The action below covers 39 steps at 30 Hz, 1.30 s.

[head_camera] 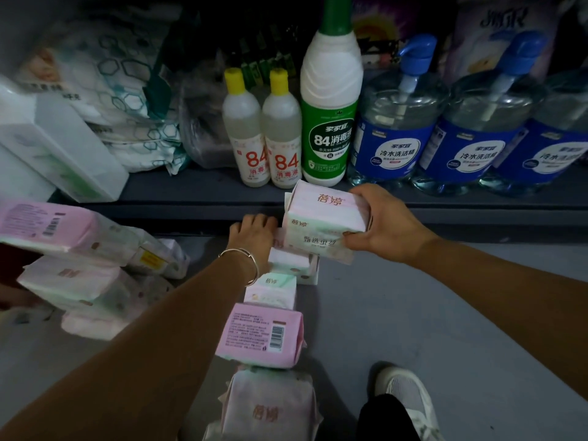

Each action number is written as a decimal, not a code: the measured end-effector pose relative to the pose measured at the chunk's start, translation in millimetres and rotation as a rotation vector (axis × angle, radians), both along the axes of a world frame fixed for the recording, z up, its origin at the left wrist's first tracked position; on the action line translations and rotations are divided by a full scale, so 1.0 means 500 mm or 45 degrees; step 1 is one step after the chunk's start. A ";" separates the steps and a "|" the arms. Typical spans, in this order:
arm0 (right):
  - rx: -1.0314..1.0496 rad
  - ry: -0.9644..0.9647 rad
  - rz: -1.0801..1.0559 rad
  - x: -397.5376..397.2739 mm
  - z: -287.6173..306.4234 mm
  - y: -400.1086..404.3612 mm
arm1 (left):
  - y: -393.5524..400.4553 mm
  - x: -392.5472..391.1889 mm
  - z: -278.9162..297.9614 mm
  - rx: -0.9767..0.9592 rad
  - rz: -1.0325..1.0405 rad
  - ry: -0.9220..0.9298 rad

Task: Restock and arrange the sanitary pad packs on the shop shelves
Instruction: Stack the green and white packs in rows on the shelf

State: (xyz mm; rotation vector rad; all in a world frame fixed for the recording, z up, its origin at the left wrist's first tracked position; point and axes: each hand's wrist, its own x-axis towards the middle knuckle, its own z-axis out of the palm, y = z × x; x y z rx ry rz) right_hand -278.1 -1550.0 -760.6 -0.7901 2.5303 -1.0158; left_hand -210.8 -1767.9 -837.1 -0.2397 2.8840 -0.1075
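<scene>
One pad pack [324, 214] is gripped in the right hand [385, 224] above the floor row [270, 300], which the left hand [254, 233] touches, grip unclear; it should be lowered squarely, edges aligned.

The left hand [253, 232] covers the pack beneath it; far above both hands, dark blurred shelf goods [254, 33] stay unreadable.

The two small bottles with yellow caps [261, 135] say a big red "84", the tall green bottle [331, 122] says "84消毒液", and the blue-label jugs [396, 135] say "冷水洗洁精".
</scene>
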 end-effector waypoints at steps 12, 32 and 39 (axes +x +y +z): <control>-0.158 0.024 0.064 0.012 0.185 -0.023 | -0.061 0.041 0.243 0.537 0.149 -0.026; -0.350 0.507 -0.143 -0.027 0.702 -0.100 | -0.127 0.072 0.818 0.725 -0.005 0.414; -0.227 0.593 -0.288 -0.123 0.693 -0.136 | -0.124 -0.036 0.875 0.834 -0.064 0.465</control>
